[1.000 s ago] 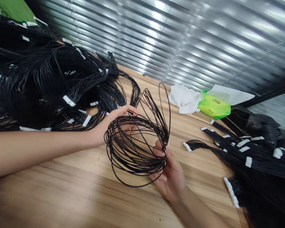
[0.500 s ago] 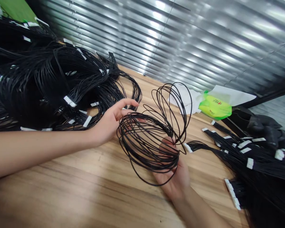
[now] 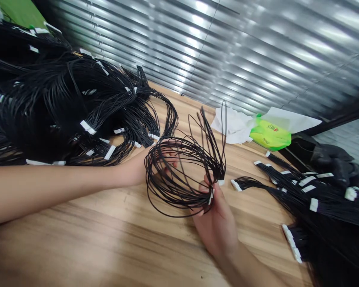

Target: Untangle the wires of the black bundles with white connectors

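A loosely coiled black wire harness (image 3: 179,199) hangs above the table between my two hands, with a small white connector (image 3: 221,182) at its right end. My right hand (image 3: 217,223) is closed on the right side of the coil, the wires pinched between thumb and fingers. My left hand (image 3: 149,163) is at the coil's left side, its fingers curled round the wires and partly hidden behind them. Several thin loops stand up from the coil's right end.
A large pile of black wire harnesses (image 3: 54,103) with white connectors lies at the left. More harnesses (image 3: 332,215) lie at the right on the wooden table (image 3: 107,239). White paper (image 3: 235,123) and a bright green packet (image 3: 271,133) sit near the corrugated metal wall (image 3: 197,52).
My left hand has closed in round the coil's left side. The upright loops have drawn narrower and swung left, and the white connector now shows by my right hand.
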The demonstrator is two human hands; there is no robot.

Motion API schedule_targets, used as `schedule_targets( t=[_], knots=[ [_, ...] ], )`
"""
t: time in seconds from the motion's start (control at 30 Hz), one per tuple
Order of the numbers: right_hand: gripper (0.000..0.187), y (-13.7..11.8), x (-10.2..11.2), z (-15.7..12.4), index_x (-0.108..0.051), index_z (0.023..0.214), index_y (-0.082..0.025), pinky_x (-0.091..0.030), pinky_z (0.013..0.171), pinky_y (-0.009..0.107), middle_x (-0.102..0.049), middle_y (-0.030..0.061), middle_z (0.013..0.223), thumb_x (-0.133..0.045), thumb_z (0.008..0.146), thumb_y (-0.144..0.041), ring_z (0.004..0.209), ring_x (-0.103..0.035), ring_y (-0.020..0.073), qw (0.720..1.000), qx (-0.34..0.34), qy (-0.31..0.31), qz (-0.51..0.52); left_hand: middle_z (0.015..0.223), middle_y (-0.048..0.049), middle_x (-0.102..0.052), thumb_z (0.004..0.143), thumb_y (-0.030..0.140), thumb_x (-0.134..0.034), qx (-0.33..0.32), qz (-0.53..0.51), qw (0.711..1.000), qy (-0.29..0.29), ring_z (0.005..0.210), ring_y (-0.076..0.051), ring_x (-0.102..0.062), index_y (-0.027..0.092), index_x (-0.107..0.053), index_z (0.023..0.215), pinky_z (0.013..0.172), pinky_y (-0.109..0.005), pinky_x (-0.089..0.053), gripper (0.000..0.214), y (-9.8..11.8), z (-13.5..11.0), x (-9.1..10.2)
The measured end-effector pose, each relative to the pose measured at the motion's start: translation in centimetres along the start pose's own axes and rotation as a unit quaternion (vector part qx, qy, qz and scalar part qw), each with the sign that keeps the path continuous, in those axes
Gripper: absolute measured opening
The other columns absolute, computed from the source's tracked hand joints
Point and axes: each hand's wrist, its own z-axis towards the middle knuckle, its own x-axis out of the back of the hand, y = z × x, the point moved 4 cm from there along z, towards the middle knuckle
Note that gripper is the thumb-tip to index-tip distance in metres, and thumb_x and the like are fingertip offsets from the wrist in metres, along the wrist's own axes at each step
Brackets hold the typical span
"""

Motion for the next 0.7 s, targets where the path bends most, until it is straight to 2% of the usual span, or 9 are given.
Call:
schedule_targets(
  t=[0.07,0.13,0.27,0.33,0.43,0.57,0.63,0.7],
  knots=[
    [0.024,0.3,0.0,-0.2,-0.072,0.072,-0.023,-0.045,0.042,0.012,-0.067,-0.0055,0.059,-0.087,0.059,-0.035,0.047,-0.055,0.0055,1.000,0.012,-0.016,-0.019,0.084,-0.0054,-0.070,0.087,0.025,-0.057,0.002,0.002,1.000,0.006,0.080,-0.018,-0.065,0.012,-0.063,0.103,0.062,-0.026,-0.053,0.020,0.5,0.2,0.1],
    [0.022,0.7,0.1,-0.5,-0.071,0.073,-0.022,-0.041,0.037,0.012,-0.068,-0.0039,0.061,-0.085,0.062,-0.036,0.047,-0.055,0.0063,0.999,0.008,-0.029,-0.038,0.084,-0.0057,-0.070,0.085,0.026,-0.061,-0.007,0.008,1.000,0.013,0.081,-0.018,-0.064,0.011,-0.064,0.103,0.065,-0.025,-0.052,0.024,1.1,0.4,0.1],
    [0.022,1.6,0.1,-1.0,-0.070,0.077,-0.022,-0.041,0.037,0.014,-0.066,-0.0029,0.061,-0.082,0.067,-0.038,0.053,-0.060,0.0096,0.997,-0.031,-0.040,-0.059,0.081,-0.0045,-0.071,0.083,0.028,-0.064,0.020,0.001,0.999,0.035,0.071,-0.014,-0.063,0.011,-0.065,0.106,0.067,-0.024,-0.051,0.028,2.0,0.7,0.0],
    [0.022,1.8,-0.1,-1.2,-0.070,0.076,-0.021,-0.041,0.037,0.015,-0.064,-0.0030,0.058,-0.081,0.067,-0.038,0.051,-0.059,0.0096,0.996,-0.048,-0.047,-0.060,0.083,-0.0046,-0.072,0.085,0.027,-0.063,0.026,0.008,0.999,0.038,0.073,-0.013,-0.063,0.012,-0.064,0.109,0.069,-0.024,-0.051,0.029,2.1,0.6,0.1],
    [0.024,2.0,-0.3,-1.4,-0.069,0.074,-0.021,-0.040,0.036,0.015,-0.063,-0.0030,0.056,-0.081,0.066,-0.040,0.044,-0.053,0.0081,0.994,-0.074,-0.061,-0.055,0.087,-0.0048,-0.072,0.084,0.023,-0.063,0.002,0.016,1.000,0.020,0.078,-0.014,-0.064,0.013,-0.065,0.109,0.072,-0.024,-0.052,0.027,1.9,0.3,0.3],
    [0.024,2.0,-0.5,-1.5,-0.067,0.074,-0.022,-0.037,0.033,0.013,-0.055,-0.0065,0.051,-0.083,0.065,-0.038,0.037,-0.041,0.0051,0.990,-0.109,-0.086,-0.015,0.089,-0.0074,-0.072,0.086,0.025,-0.057,0.025,-0.046,0.998,-0.028,0.080,-0.019,-0.067,0.013,-0.068,0.104,0.073,-0.030,-0.055,0.024,0.8,-0.3,-0.2],
    [0.024,2.0,-0.4,-1.6,-0.065,0.072,-0.023,-0.038,0.034,0.012,-0.048,-0.0084,0.049,-0.082,0.065,-0.037,0.036,-0.034,0.0038,0.988,-0.123,-0.097,0.003,0.086,-0.0072,-0.072,0.087,0.029,-0.055,0.012,-0.044,0.999,0.006,0.084,-0.021,-0.068,0.014,-0.068,0.102,0.075,-0.033,-0.056,0.025,0.7,-0.5,-0.5],
    [0.025,2.0,-0.3,-1.7,-0.062,0.068,-0.022,-0.040,0.035,0.014,-0.043,-0.0091,0.048,-0.080,0.067,-0.039,0.036,-0.028,0.0040,0.985,-0.134,-0.108,0.010,0.080,-0.0058,-0.072,0.085,0.031,-0.057,-0.033,-0.020,0.995,0.088,0.087,-0.023,-0.068,0.015,-0.068,0.099,0.077,-0.033,-0.056,0.024,1.1,-0.7,-0.6]
  ],
)
